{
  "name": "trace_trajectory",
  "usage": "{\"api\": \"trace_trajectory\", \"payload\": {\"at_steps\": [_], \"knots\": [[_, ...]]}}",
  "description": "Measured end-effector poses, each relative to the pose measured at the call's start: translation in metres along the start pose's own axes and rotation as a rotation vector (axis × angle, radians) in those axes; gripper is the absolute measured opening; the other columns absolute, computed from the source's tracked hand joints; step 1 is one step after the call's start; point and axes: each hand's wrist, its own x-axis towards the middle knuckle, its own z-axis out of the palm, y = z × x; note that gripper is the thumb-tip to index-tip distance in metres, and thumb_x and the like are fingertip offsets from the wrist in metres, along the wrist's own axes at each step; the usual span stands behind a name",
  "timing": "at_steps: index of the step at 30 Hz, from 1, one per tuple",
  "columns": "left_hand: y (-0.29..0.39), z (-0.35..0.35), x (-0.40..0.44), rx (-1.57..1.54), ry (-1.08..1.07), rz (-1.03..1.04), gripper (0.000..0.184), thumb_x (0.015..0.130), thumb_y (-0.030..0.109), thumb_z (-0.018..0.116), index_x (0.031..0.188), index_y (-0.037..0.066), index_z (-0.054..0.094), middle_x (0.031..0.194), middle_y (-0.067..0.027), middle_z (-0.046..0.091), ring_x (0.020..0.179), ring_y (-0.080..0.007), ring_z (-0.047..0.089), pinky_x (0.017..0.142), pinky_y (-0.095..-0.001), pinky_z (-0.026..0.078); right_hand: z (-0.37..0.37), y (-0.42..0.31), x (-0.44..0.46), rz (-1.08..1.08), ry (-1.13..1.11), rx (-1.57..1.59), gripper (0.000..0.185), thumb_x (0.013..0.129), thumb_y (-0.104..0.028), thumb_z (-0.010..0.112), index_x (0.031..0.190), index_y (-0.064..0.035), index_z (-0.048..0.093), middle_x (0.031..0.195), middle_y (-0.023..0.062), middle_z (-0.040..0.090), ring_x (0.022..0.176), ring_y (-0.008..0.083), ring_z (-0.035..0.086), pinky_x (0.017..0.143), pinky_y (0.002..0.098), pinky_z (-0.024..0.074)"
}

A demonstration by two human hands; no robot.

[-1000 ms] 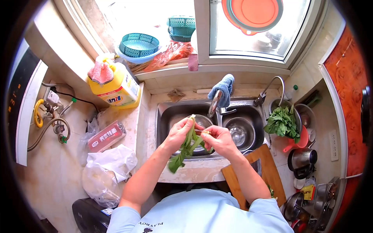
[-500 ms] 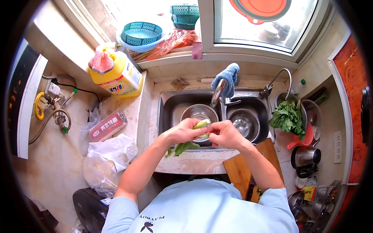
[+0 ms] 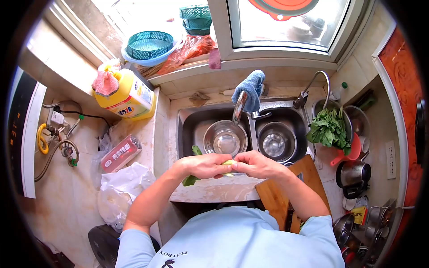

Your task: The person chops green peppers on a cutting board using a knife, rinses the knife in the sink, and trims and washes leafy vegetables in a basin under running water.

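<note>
My left hand [image 3: 206,165] is closed around a leafy green vegetable [image 3: 190,181], whose dark leaves stick out on its left side. The pale green stem end shows between my two hands. My right hand [image 3: 257,164] pinches that stem end, its fingertips close to those of my left hand. Both hands are over the front rim of the sink [image 3: 183,138]. Behind them, a metal bowl [image 3: 225,138] sits in the left basin and another metal bowl [image 3: 277,142] in the right one.
A faucet [image 3: 240,107] with a blue cloth [image 3: 251,89] rises between the basins. Right of the sink are a wooden cutting board [image 3: 277,196] and a pot of leafy greens [image 3: 330,129]. To the left stand a yellow jug [image 3: 125,94] and a noodle package [image 3: 120,154].
Both hands have come down slightly toward me with the vegetable, from over the left bowl to the sink's front rim. The whole view has shifted a little.
</note>
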Motion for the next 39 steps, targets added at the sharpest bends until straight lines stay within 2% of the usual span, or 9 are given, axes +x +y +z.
{"api": "trace_trajectory", "payload": {"at_steps": [2, 5, 11, 20, 25, 29, 33, 36, 39], "knots": [[0.005, 0.004, 0.002, -0.124, -0.085, -0.09, 0.036, 0.104, 0.038, 0.043, 0.104, 0.004, 0.055, 0.078, 0.0005, 0.051, 0.068, -0.0077, 0.047, 0.06, -0.0278, 0.042, -0.004, -0.003, -0.004, 0.077, -0.151, -0.027, 0.036, 0.099, -0.032, 0.055, 0.101, 0.0027, 0.063, 0.084, 0.0075, 0.064, 0.079, 0.0123, 0.057, 0.071, 0.0308, 0.0476], [0.002, 0.01, 0.007, -0.145, -0.194, -0.118, 0.032, 0.104, 0.032, 0.044, 0.096, 0.003, 0.057, 0.073, 0.0024, 0.05, 0.064, -0.007, 0.044, 0.058, -0.0266, 0.04, 0.013, -0.009, -0.008, -0.013, -0.128, -0.296, 0.034, 0.096, -0.026, 0.049, 0.099, 0.0062, 0.059, 0.088, 0.0268, 0.062, 0.086, 0.0383, 0.063, 0.078, 0.045, 0.0486], [-0.02, 0.028, 0.019, -0.185, -0.107, -0.195, 0.034, 0.104, 0.031, 0.047, 0.088, 0.003, 0.061, 0.071, 0.0035, 0.05, 0.061, -0.0062, 0.045, 0.055, -0.0259, 0.04, 0.056, 0.055, -0.008, -0.268, 0.188, -0.426, 0.026, 0.091, -0.02, 0.049, 0.084, 0.0044, 0.054, 0.086, 0.0251, 0.062, 0.081, 0.0454, 0.059, 0.071, 0.0505, 0.0468], [-0.054, 0.042, 0.015, -0.457, 0.059, -0.039, 0.04, 0.103, 0.041, 0.048, 0.097, 0.004, 0.062, 0.075, 0.0045, 0.052, 0.068, -0.0048, 0.047, 0.058, -0.0232, 0.041, 0.06, 0.061, 0.001, 0.062, 0.242, 0.25, 0.032, 0.092, -0.023, 0.045, 0.078, 0.0035, 0.057, 0.071, 0.0208, 0.058, 0.067, 0.0289, 0.058, 0.065, 0.0434, 0.0457], [-0.016, 0.032, 0.013, -0.026, 0.004, -0.163, 0.04, 0.104, 0.038, 0.045, 0.102, 0.002, 0.063, 0.076, -0.0012, 0.055, 0.068, -0.0098, 0.049, 0.062, -0.029, 0.046, 0.043, 0.049, -0.008, -0.132, 0.124, -0.12, 0.03, 0.094, -0.023, 0.044, 0.089, 0.0031, 0.059, 0.086, 0.0255, 0.063, 0.086, 0.0444, 0.06, 0.074, 0.0486, 0.046], [-0.012, 0.03, 0.022, 0.062, -0.168, -0.211, 0.038, 0.104, 0.034, 0.048, 0.099, 0.0, 0.063, 0.079, -0.0014, 0.057, 0.073, -0.0082, 0.052, 0.066, -0.0269, 0.048, 0.037, 0.044, -0.015, -0.166, -0.062, -0.342, 0.031, 0.093, -0.022, 0.045, 0.087, 0.0062, 0.057, 0.086, 0.0279, 0.062, 0.086, 0.0452, 0.061, 0.076, 0.0514, 0.0472], [-0.001, 0.025, 0.034, -0.195, -0.154, -0.334, 0.037, 0.1, 0.034, 0.052, 0.092, 0.0, 0.065, 0.076, 0.0012, 0.056, 0.068, -0.0064, 0.05, 0.06, -0.0253, 0.045, 0.044, 0.057, -0.017, -0.319, 0.212, -0.332, 0.028, 0.089, -0.02, 0.048, 0.081, 0.0045, 0.059, 0.078, 0.0252, 0.063, 0.079, 0.0452, 0.061, 0.071, 0.0514, 0.0478], [0.008, 0.028, 0.038, -0.287, -0.045, -0.385, 0.037, 0.1, 0.034, 0.053, 0.093, 0.0, 0.065, 0.073, 0.0016, 0.056, 0.065, -0.0066, 0.049, 0.059, -0.025, 0.044, 0.051, 0.064, -0.015, -0.231, 0.337, -0.139, 0.027, 0.087, -0.019, 0.048, 0.078, 0.0038, 0.06, 0.074, 0.0259, 0.062, 0.076, 0.0459, 0.06, 0.068, 0.0504, 0.0477], [0.004, 0.031, 0.042, -0.176, -0.054, -0.294, 0.035, 0.101, 0.033, 0.054, 0.091, 0.001, 0.064, 0.068, 0.0004, 0.054, 0.062, -0.0072, 0.047, 0.056, -0.0267, 0.042, 0.069, 0.073, -0.018, -0.057, 0.399, 0.343, 0.029, 0.089, -0.022, 0.047, 0.07, -0.0015, 0.054, 0.062, 0.0113, 0.057, 0.055, 0.0271, 0.054, 0.053, 0.0404, 0.0431]]}}
